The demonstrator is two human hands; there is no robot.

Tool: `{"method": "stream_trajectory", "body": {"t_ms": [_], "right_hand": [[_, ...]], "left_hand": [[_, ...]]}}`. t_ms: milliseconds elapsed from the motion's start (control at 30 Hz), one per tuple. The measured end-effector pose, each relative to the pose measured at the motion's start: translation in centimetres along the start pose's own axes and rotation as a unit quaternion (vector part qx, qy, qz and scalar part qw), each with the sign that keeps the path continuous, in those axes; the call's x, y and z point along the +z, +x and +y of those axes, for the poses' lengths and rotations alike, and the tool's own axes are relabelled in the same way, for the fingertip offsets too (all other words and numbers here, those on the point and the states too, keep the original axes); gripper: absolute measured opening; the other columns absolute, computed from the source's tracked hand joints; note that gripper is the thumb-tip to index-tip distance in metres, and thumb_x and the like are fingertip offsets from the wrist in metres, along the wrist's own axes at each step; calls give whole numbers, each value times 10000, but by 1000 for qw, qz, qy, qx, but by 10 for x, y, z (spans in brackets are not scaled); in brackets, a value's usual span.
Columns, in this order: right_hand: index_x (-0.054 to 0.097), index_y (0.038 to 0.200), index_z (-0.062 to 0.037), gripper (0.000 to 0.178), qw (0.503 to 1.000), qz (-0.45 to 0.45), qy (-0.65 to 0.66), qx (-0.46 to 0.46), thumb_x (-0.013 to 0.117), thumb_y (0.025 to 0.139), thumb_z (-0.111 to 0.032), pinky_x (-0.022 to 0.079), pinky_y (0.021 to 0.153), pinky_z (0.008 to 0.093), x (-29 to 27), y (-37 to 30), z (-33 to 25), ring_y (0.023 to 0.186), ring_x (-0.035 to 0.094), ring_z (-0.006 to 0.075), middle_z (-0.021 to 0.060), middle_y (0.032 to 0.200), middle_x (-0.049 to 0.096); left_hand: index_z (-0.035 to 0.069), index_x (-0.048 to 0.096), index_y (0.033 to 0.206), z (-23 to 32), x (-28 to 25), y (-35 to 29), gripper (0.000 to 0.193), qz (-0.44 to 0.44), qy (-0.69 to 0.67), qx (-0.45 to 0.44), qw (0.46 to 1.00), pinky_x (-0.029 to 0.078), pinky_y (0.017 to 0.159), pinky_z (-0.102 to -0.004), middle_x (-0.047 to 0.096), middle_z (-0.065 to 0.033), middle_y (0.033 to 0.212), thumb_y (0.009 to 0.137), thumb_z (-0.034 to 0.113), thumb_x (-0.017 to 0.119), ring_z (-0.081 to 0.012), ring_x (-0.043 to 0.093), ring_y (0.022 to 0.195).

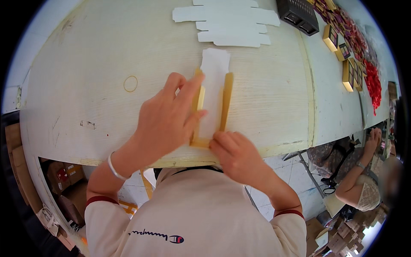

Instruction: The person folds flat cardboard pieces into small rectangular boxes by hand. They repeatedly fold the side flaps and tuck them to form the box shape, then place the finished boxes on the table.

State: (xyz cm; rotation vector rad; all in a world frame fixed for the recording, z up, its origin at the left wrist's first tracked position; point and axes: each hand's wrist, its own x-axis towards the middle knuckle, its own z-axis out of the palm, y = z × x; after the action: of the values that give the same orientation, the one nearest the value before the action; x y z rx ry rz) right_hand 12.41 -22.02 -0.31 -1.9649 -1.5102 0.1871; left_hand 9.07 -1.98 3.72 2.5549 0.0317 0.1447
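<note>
A small cardboard box [210, 115], partly folded up, lies at the near edge of the table with its white inside facing up. Its gold side walls stand along the left and right, and a white end flap [215, 61] stretches out flat at the far end. My left hand [165, 113] is over the left wall, fingers apart and slightly blurred, the fingertips touching or close to that wall. At the near right corner, my right hand [233, 152] pinches the gold wall between thumb and curled fingers.
Flat white box blanks [231, 23] lie beyond the box. A rubber band [130, 84] is at left. Toward the far right are a black tray [298, 17], gold boxes [349, 75] and red ribbon [373, 85]. A co-worker's arm [359, 171] shows at right.
</note>
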Motion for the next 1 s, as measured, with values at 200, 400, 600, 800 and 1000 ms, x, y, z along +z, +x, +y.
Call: {"method": "stream_trajectory", "body": {"t_ms": [200, 400, 600, 800, 1000], "right_hand": [[644, 1087, -10, 394, 996, 85, -10, 10, 728, 711, -95, 466, 740, 358, -23, 3, -7, 836, 581, 251, 142, 1136, 601], [622, 911, -24, 237, 988, 72, -127, -51, 722, 702, -74, 461, 752, 364, -13, -9, 25, 775, 556, 222, 98, 985, 581], [682, 1061, -77, 368, 975, 186, -119, -31, 703, 696, -27, 476, 745, 359, -18, -7, 20, 814, 577, 247, 93, 959, 587], [609, 1195, -132, 432, 993, -77, -90, -29, 615, 776, -24, 450, 826, 358, -41, 15, 32, 960, 551, 268, 123, 1066, 526], [627, 1011, -81, 260, 997, -54, -47, -38, 668, 755, -77, 453, 815, 359, -37, 14, 34, 951, 553, 273, 116, 1043, 531]], "left_hand": [[83, 558, 1235, -19, 3, 11, 451, -57, -13, 65, 996, 472, 666, -366, 581, -104, 953, 793, 15, 619, -276, 577, 785], [107, 614, 1177, -10, 5, 8, 395, 75, 133, 247, 957, 478, 682, -352, 587, -84, 1043, 787, 147, 667, -227, 575, 804], [96, 670, 1078, -5, 8, -48, 356, 28, 96, 200, 975, 482, 567, -289, 594, -97, 1084, 755, 230, 741, -192, 573, 677], [85, 645, 1062, -27, 14, -50, 358, -42, -38, 253, 966, 512, 623, -318, 592, -71, 1140, 723, 133, 749, -207, 601, 737], [71, 641, 1029, -35, -8, -33, 362, -115, -122, 223, 960, 525, 698, -345, 621, -91, 1123, 690, 98, 764, -248, 620, 849]]}}
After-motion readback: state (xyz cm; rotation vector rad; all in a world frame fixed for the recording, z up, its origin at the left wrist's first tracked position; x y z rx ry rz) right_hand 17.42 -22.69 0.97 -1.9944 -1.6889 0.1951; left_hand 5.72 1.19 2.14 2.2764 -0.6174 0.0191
